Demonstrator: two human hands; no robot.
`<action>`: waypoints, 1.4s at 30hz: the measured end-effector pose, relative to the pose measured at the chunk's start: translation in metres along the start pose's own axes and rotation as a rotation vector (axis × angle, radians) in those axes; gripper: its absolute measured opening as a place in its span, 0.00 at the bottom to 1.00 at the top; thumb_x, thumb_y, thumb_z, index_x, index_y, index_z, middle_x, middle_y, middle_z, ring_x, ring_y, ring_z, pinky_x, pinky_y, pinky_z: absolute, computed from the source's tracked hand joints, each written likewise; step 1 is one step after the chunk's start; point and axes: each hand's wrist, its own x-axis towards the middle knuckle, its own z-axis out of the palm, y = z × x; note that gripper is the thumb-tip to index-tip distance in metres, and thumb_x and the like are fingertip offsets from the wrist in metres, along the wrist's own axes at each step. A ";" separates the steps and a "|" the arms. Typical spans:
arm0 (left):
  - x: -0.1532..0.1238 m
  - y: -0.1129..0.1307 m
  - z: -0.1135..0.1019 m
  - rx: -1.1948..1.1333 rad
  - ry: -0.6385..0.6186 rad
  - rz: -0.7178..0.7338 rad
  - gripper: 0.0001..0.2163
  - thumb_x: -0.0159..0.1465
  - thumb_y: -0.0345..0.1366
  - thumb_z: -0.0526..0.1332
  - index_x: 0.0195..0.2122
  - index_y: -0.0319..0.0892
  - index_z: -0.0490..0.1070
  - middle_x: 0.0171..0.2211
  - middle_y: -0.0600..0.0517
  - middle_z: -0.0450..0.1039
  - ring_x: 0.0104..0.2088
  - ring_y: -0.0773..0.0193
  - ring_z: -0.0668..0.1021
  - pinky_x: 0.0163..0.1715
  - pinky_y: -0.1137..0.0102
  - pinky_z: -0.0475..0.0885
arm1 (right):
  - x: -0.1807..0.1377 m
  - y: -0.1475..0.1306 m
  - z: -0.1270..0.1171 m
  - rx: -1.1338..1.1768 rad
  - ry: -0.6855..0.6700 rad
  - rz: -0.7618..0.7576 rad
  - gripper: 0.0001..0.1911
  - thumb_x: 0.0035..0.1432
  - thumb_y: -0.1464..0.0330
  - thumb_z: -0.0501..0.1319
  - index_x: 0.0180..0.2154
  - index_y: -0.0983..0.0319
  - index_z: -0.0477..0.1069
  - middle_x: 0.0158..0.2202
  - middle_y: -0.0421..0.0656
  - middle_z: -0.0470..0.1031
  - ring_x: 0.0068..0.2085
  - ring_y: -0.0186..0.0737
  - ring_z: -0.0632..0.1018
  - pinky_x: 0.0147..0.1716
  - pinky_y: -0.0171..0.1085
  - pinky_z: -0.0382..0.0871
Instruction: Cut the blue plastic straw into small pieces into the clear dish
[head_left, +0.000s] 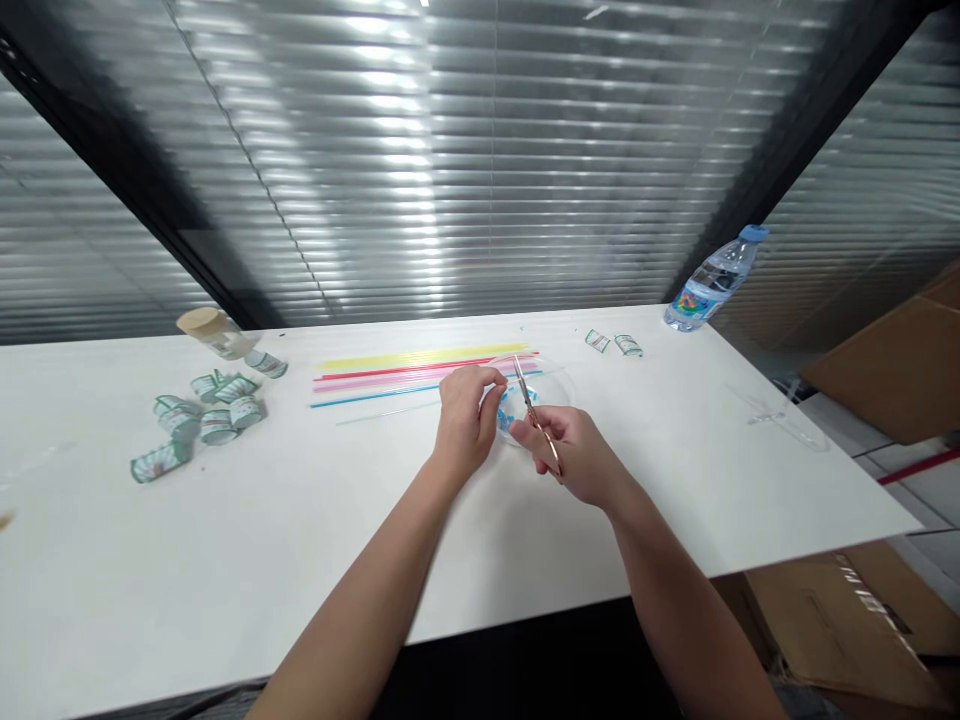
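the scissors [534,415] gripped in the right hand's fingers [559,440] look like glossy copper-toned metal. under the fingertips of the left hand [465,415] sits a clear, shiny plastic dish [555,375]. just beyond the fingers lie smooth coloured plastic straws [390,375] on a matt white table [300,560].
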 end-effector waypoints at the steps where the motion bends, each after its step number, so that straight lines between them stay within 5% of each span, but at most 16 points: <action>1: 0.000 0.001 0.000 0.000 -0.005 -0.006 0.05 0.69 0.32 0.51 0.38 0.45 0.65 0.34 0.53 0.74 0.37 0.65 0.74 0.42 0.66 0.65 | 0.000 0.000 0.000 -0.002 -0.002 0.001 0.23 0.54 0.51 0.62 0.23 0.61 0.59 0.16 0.33 0.60 0.18 0.26 0.60 0.20 0.31 0.54; 42: -0.004 0.000 0.004 -0.037 -0.057 -0.108 0.05 0.68 0.34 0.53 0.36 0.44 0.67 0.33 0.53 0.74 0.36 0.65 0.73 0.41 0.65 0.64 | -0.004 0.001 0.008 0.000 0.034 0.060 0.26 0.54 0.46 0.59 0.22 0.61 0.58 0.17 0.35 0.63 0.19 0.28 0.62 0.21 0.32 0.55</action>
